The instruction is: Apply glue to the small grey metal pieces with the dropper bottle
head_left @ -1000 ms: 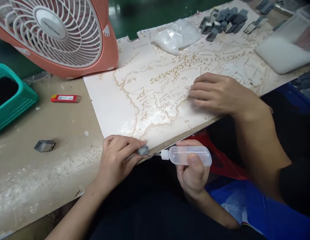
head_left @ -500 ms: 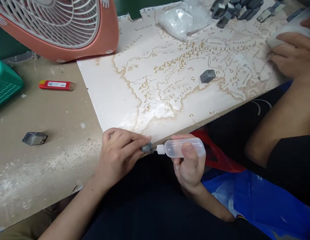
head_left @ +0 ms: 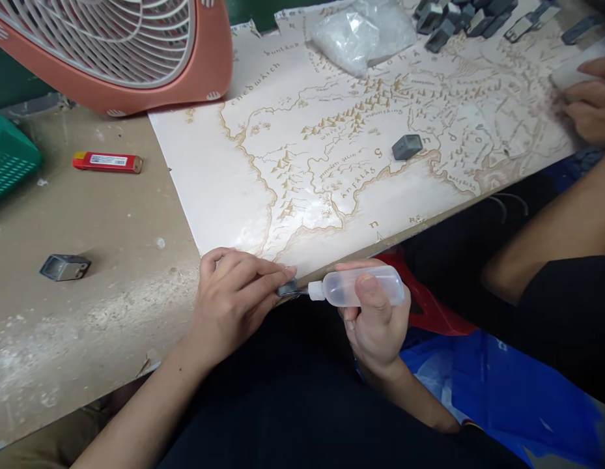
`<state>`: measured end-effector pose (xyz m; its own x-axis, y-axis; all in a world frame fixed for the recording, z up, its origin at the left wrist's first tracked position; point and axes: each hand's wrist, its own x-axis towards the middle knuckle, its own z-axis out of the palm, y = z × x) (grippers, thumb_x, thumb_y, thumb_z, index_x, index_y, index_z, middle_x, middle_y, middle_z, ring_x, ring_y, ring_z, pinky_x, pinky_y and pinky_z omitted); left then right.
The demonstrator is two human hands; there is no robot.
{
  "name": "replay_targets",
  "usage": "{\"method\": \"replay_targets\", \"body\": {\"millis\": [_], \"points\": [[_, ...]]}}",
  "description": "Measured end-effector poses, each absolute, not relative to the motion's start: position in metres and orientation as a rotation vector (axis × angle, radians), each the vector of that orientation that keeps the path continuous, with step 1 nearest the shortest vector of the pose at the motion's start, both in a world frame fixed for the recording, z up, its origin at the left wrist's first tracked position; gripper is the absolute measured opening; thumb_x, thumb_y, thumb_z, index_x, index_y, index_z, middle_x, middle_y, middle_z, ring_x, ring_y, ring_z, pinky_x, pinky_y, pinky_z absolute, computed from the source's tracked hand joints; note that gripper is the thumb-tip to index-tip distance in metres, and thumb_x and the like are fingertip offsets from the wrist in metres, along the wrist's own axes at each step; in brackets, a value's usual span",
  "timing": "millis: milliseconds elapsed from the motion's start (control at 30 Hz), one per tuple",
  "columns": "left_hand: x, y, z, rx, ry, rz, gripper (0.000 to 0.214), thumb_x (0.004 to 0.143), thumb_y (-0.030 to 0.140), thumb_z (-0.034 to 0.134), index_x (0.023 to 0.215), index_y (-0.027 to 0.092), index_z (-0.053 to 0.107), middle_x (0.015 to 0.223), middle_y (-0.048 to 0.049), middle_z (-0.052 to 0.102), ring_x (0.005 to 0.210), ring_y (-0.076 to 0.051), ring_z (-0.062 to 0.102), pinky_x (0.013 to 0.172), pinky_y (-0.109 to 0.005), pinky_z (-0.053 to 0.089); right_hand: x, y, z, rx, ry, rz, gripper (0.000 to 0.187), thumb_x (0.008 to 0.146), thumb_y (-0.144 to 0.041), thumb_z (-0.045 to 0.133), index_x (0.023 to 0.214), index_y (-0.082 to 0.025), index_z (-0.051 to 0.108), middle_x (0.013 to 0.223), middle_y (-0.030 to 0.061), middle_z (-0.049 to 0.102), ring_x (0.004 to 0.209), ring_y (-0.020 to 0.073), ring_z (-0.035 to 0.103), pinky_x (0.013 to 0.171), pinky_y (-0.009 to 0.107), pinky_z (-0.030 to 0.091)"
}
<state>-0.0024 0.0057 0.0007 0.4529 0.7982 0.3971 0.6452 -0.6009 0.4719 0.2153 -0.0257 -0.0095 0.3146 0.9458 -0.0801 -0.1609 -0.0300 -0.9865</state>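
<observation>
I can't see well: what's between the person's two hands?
In the head view: a small grey block, in the left hand, and the thin tip of a clear plastic squeeze bottle, in the right hand.

1. Cream paper map (head_left: 209,195), patterned with tan-brown mountains and coastlines.
2. Small slate-grey block (head_left: 286,288).
3. Translucent white plastic squeeze bottle (head_left: 361,286).
4. Salmon-pink fan (head_left: 209,65) with white ribbed grille.
5. Red lighter (head_left: 107,162) with white label.
6. Teal plastic basket (head_left: 9,153) with perforated mesh pattern.

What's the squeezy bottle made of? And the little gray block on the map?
The squeeze bottle looks like thin, cloudy plastic with a smooth shine, since light passes through it. The gray block has a dull, matte finish and crisp edges; it could be stone or painted plastic, I can't tell.
</observation>
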Motion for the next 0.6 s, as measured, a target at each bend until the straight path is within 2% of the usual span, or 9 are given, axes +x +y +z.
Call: {"method": "replay_targets", "body": {"millis": [167, 333, 600], "points": [[-0.0024, 0.0054, 0.0013, 2.454, 1.257, 0.863, 0.027, 0.108, 0.018, 0.071, 0.128, 0.034, 0.075, 0.112, 0.0009, 0.086, 0.095, -0.021, 0.075, 0.099, -0.049, 0.045, 0.2223, -0.0247, -0.0049, -1.311, -0.904, 1.009, 0.039, 0.095, -0.062, 0.081, 0.093, -0.023, 0.082, 0.044, -0.0057, 0.047, 0.033, 0.0122, 0.042, 0.033, 0.027, 0.034], [-0.0022, 0.0049, 0.0008, 2.437, 1.27, 0.863, 0.025, 0.108, 0.018, 0.071, 0.127, 0.034, 0.076, 0.111, 0.0011, 0.086, 0.095, -0.021, 0.075, 0.099, -0.048, 0.045, 0.2246, -0.0226, -0.0054, -1.269, -0.9, 0.968, 0.032, 0.094, -0.061, 0.08, 0.094, -0.029, 0.083, 0.042, -0.0049, 0.046, 0.029, 0.0124, 0.037, 0.029, 0.029, 0.027], [-0.0027, 0.005, 0.0011, 2.409, 1.251, 0.878, 0.027, 0.106, 0.016, 0.072, 0.126, 0.034, 0.077, 0.11, 0.0013, 0.085, 0.095, -0.021, 0.075, 0.101, -0.047, 0.044, 0.2246, -0.0245, -0.0087, -1.251, -0.89, 1.027, 0.033, 0.099, -0.054, 0.08, 0.096, -0.02, 0.083, 0.046, -0.0066, 0.049, 0.034, 0.0099, 0.043, 0.034, 0.023, 0.034]]}}
